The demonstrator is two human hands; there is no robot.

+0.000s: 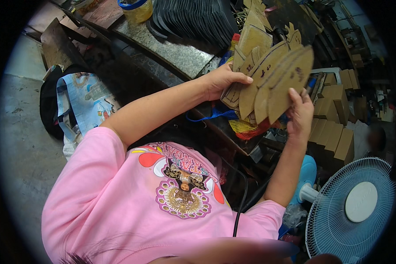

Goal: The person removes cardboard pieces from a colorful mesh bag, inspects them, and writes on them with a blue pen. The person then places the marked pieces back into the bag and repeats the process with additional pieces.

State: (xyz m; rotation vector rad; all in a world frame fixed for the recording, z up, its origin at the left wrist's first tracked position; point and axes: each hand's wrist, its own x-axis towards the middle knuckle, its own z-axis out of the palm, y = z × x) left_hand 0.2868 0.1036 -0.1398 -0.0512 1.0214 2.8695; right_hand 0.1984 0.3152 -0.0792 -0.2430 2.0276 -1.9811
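Several brown cardboard templates (pixel 290 88), leaf-shaped with pointed ends and dark pen marks, are fanned out between my two hands. My left hand (pixel 222 81) is closed on the left side of the fan, its thumb lying over the front. At the right edge, my right hand (pixel 301 113) pinches the outermost template with thumb and fingers. Beyond them, more cardboard pieces (pixel 254 37) with pointed outlines lie against the bench. A red and yellow mesh bag (pixel 244 130) with a blue strap hangs below the templates, partly hidden by them.
A row of dark curved sheets (pixel 193 22) stands on the bench (pixel 180 57), beside a yellow tub (pixel 138 12) with a blue rim. Brown boxes (pixel 332 103) are stacked at right, above a standing fan (pixel 352 211). A blue printed bag (pixel 86 99) sits at left.
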